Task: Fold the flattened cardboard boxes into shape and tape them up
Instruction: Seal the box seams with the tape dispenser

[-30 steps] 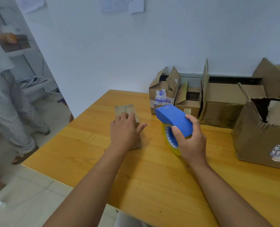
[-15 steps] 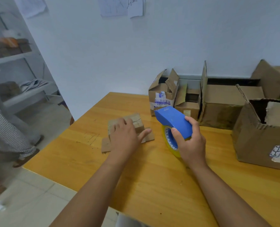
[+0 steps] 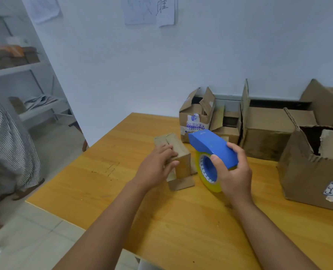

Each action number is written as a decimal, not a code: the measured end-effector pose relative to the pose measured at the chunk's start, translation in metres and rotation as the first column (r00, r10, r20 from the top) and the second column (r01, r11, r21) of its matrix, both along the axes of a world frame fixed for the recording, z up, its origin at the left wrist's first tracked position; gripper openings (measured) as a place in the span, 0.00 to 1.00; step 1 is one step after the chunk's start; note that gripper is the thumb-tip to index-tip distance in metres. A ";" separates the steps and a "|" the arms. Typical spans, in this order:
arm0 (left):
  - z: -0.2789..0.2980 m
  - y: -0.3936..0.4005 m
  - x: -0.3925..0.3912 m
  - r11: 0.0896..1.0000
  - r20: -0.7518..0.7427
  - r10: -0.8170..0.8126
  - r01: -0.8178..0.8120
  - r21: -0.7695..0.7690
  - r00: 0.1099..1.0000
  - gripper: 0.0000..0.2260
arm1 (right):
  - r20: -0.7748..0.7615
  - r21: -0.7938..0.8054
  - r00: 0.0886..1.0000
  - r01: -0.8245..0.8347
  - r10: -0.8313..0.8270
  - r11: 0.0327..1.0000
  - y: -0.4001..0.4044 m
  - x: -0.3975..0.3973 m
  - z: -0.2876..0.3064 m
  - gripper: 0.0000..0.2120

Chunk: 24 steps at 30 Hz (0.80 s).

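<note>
A small brown cardboard box (image 3: pixel 178 152) stands folded into shape on the wooden table (image 3: pixel 181 221), its two top flaps closed with a seam between them and its lower flaps splayed flat on the wood. My left hand (image 3: pixel 156 167) grips the box from its near left side, fingers on top and thumb against the side. My right hand (image 3: pixel 233 172) grips a blue tape dispenser (image 3: pixel 212 147) with a yellowish tape roll (image 3: pixel 206 172), held just to the right of the box.
Several open cardboard boxes line the back of the table by the white wall: a small taped one (image 3: pixel 195 117), a larger one (image 3: pixel 268 129), and a labelled one (image 3: pixel 317 164) at the right. A person in striped clothing (image 3: pixel 8 145) stands at the left near shelves.
My left hand has turned the box and pulled it nearer, so it now stands upright with its lower flaps spread. The dispenser in my right hand stays beside it.
</note>
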<state>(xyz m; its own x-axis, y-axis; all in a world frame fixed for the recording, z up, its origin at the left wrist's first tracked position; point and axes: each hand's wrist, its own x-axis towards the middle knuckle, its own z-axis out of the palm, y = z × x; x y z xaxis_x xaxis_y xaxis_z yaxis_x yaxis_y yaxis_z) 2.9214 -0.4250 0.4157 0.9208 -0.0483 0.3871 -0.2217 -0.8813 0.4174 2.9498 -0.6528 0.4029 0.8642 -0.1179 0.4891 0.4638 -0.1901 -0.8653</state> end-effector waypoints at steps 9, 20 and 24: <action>-0.010 0.005 -0.004 1.000 0.234 0.003 -0.003 -0.001 0.972 0.10 | 0.009 0.203 0.980 -0.196 0.198 0.959 -0.020 0.008 0.057 0.19; 0.028 0.010 -0.008 0.994 0.008 0.108 -0.108 0.005 0.994 0.19 | -0.107 0.258 0.862 -0.458 0.496 0.851 -0.018 0.005 0.075 0.16; 0.042 0.008 -0.010 0.923 -0.060 0.152 -0.163 -0.349 0.987 0.10 | -0.080 0.307 0.839 -0.493 0.538 0.814 -0.014 0.003 0.081 0.14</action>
